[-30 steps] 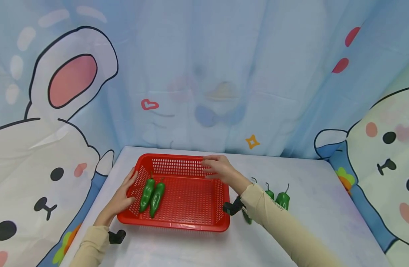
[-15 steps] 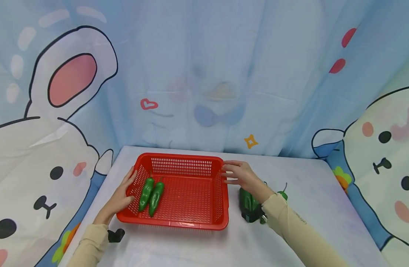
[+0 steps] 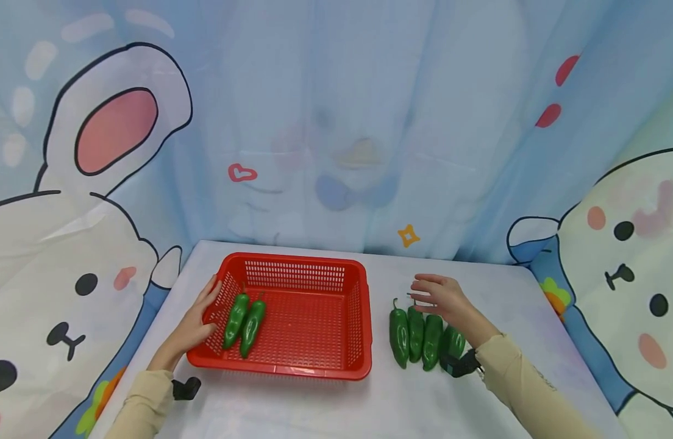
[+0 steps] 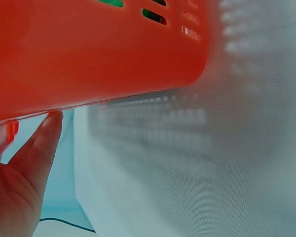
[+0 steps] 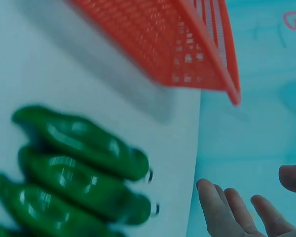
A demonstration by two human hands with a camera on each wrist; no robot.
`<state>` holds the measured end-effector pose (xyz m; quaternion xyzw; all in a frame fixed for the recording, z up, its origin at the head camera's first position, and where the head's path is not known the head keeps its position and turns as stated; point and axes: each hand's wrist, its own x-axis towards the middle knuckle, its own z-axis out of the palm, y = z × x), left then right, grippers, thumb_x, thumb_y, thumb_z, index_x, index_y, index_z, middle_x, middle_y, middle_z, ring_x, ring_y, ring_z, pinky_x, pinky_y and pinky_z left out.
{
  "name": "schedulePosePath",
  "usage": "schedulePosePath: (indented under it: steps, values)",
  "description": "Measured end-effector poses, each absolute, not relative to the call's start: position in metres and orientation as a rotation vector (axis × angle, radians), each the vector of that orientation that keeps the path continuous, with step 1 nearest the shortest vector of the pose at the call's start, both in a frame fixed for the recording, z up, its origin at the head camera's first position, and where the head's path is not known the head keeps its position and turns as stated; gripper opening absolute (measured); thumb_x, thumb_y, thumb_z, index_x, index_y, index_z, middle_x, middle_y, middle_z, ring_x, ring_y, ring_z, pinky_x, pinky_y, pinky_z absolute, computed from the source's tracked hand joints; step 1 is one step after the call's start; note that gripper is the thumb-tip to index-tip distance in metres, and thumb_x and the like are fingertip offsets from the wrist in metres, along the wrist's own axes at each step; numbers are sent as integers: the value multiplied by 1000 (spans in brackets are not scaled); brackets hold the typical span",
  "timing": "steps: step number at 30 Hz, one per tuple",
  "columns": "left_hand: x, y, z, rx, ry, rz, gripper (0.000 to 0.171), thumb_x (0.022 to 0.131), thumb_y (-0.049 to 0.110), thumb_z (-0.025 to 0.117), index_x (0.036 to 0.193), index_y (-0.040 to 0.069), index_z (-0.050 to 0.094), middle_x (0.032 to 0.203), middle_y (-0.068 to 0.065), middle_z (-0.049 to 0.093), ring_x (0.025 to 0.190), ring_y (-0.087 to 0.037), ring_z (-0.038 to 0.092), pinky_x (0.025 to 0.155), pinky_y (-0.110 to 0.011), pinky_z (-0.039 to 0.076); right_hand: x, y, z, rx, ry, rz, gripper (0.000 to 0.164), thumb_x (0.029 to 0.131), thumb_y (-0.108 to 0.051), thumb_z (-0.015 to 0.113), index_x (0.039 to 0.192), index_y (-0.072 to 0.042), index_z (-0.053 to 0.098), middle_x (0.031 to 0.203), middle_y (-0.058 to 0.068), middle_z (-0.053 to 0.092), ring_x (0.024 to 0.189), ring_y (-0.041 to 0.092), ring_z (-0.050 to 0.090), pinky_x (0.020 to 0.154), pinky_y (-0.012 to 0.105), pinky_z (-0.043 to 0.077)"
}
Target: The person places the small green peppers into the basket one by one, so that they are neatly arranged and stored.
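A red plastic basket (image 3: 300, 369) with perforated walls stands on the table. Two green peppers (image 3: 252, 328) lie side by side in its left part. My left hand (image 3: 191, 326) rests at the basket's left side, its fingers along the rim; in the left wrist view a straight finger (image 4: 45, 140) touches the rim's edge. My right hand (image 3: 443, 299) hovers over a row of several green peppers (image 3: 399, 338) right of the basket, fingers spread and holding nothing. The right wrist view shows these peppers (image 5: 79, 140) lying close together, stems toward the back.
The white table (image 3: 292, 411) carries the basket and the pepper row, with a strip of tabletop between them. Behind the table hangs a blue curtain (image 3: 446, 134) with cartoon animals. A black wrist device (image 3: 461, 364) overlaps the rightmost peppers in the head view.
My right hand has moved from over the basket's back right corner rightward to above the pepper row, uncovering more peppers. My left hand stays at the basket's left side.
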<state>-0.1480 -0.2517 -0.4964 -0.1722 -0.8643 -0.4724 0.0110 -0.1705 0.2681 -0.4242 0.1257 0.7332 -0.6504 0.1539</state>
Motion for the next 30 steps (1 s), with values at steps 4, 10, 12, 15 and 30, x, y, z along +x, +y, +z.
schedulePosePath:
  steps: [4, 10, 12, 15, 30]
  values:
    - [-148, -251, -497, -540, -2692, -1480, 91, 67, -16, 54, 152, -7, 25, 163, -21, 8, 145, -49, 10, 93, -59, 42, -165, 289, -427, 391, 2139, -1840, 64, 102, -24, 50, 152, 6, 24, 153, 32, 29, 137, 45, 37, 97, 47, 46]
    - [-151, -251, -502, -540, -2702, -1488, 90, 69, -17, 52, 153, -6, 23, 164, -20, 5, 146, -48, 7, 94, -60, 42, -157, 317, -432, 442, 2154, -1825, 66, 102, -26, 49, 153, 6, 22, 154, 32, 25, 138, 44, 36, 94, 45, 49]
    - [-150, -251, -502, -539, -2697, -1486, 90, 69, -17, 52, 153, -7, 23, 164, -20, 5, 146, -49, 7, 93, -61, 42, -156, 325, -435, 462, 2134, -1845, 67, 102, -26, 49, 153, 7, 21, 155, 33, 23, 137, 44, 37, 93, 44, 50]
    - [-151, -251, -503, -542, -2694, -1487, 90, 68, -17, 52, 152, -7, 23, 163, -21, 5, 145, -49, 7, 94, -62, 41, -154, 339, -437, 500, 2113, -1870, 69, 102, -27, 51, 153, 7, 20, 155, 32, 24, 129, 38, 50, 92, 44, 51]
    - [-148, -253, -503, -537, -2686, -1477, 90, 68, -14, 53, 153, -6, 24, 163, -21, 6, 145, -49, 9, 95, -62, 40, -139, 377, -454, 656, 2013, -1942, 76, 100, -30, 55, 153, 7, 16, 132, 25, 50, 126, 41, 50, 93, 49, 48]
